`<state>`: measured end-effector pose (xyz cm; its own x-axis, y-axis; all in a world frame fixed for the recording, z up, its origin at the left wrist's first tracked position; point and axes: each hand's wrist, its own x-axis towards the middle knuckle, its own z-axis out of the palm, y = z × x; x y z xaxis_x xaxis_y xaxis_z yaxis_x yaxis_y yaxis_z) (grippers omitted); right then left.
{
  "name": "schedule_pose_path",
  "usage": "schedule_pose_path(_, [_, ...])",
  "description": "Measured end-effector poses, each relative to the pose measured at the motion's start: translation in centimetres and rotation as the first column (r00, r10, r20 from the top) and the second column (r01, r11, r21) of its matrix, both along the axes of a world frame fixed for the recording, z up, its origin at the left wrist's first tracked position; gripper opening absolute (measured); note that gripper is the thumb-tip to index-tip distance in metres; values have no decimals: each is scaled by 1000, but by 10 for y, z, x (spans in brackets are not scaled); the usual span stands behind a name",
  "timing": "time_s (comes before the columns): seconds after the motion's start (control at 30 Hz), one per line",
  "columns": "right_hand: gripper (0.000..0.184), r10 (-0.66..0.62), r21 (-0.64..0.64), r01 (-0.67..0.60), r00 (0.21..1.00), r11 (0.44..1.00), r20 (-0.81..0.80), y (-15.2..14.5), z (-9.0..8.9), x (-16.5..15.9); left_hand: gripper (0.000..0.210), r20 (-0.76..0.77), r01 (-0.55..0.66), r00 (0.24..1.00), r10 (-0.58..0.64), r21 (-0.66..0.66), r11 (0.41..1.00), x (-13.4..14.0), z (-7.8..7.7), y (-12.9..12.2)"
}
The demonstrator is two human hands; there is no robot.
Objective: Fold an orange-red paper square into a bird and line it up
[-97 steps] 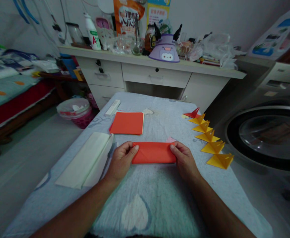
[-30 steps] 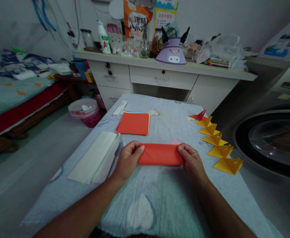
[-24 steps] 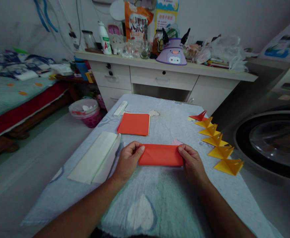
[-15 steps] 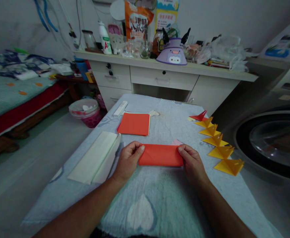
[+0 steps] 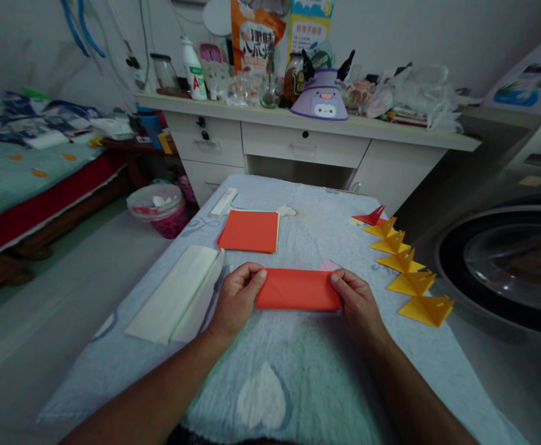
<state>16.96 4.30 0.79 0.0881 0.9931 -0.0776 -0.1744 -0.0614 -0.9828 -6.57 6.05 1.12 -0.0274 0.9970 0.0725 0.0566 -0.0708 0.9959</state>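
A sheet of orange-red origami paper (image 5: 298, 289), doubled over into a wide rectangle, is held level just above the cloth. My left hand (image 5: 237, 295) pinches its left end, thumb on top. At the right end my right hand (image 5: 356, 301) grips it the same way; the fingers beneath are hidden. Beyond it lies a stack of square paper (image 5: 251, 231), orange-red on top. Several yellow folded paper figures (image 5: 425, 310) and a red one (image 5: 370, 216) stand in a row along the right side. A bit of pink paper (image 5: 329, 265) peeks out behind the held sheet.
A pale folded packet (image 5: 171, 296) lies left of my left hand, and a narrow white box (image 5: 224, 202) sits near the far left edge. Past the cloth-covered table (image 5: 317, 377) are a cluttered white desk (image 5: 270, 139), a pink bin (image 5: 157, 207) and a washing machine (image 5: 506, 272).
Both hands keep their pinch on the orange-red paper. The whole view has shifted very slightly; nothing else visibly differs.
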Motion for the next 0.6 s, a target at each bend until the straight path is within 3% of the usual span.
schedule_pose_path(0.3, [31, -16, 25, 14, 996, 1000, 93, 1, 8, -3, 22, -1, -5, 1000, 5, -6, 1000, 0, 1, -1])
schedule_pose_path(0.6, [30, -27, 16, 27, 1000, 1000, 15, 1, 7, -5, 22, -2, 0, 1000, 0, -11, 1000, -1, 0, -1])
